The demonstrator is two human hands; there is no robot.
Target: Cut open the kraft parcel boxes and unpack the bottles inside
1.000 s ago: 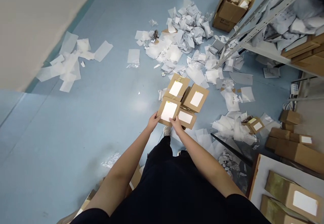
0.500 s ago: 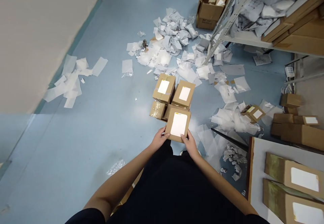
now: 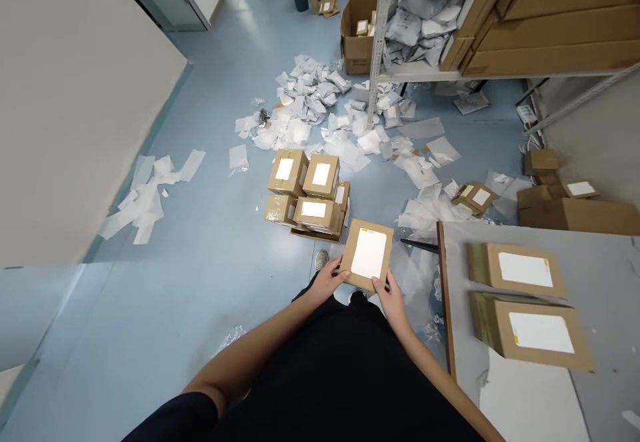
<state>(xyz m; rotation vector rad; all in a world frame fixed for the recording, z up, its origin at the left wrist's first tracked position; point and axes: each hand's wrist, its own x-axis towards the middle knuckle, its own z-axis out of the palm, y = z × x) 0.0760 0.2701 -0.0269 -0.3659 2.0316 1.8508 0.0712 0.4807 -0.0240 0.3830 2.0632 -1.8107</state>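
Both my hands hold a flat kraft cardboard box (image 3: 367, 255) with a white label on its top, gripping it by opposite sides in front of my body. My left hand (image 3: 327, 279) is on its lower left edge, and my right hand (image 3: 393, 303) is on its lower right edge. Just beyond them, a stack of similar labelled cardboard boxes (image 3: 306, 193) stands on the blue floor (image 3: 200, 309), apart from my hands. To the right is a grey table (image 3: 605, 295) with two labelled cardboard boxes (image 3: 517, 270) lying on it.
Torn white and grey packing paper (image 3: 305, 89) is strewn across the floor. A metal shelf (image 3: 381, 29) holds cartons and grey wrappers. An open carton (image 3: 358, 35) stands behind it. Loose boxes (image 3: 575, 215) lie at the right, and a wall (image 3: 75, 109) runs along the left.
The box has moved away from the stack, held in both hands nearer my body. My view has swung and pulled back, bringing the table further into view.
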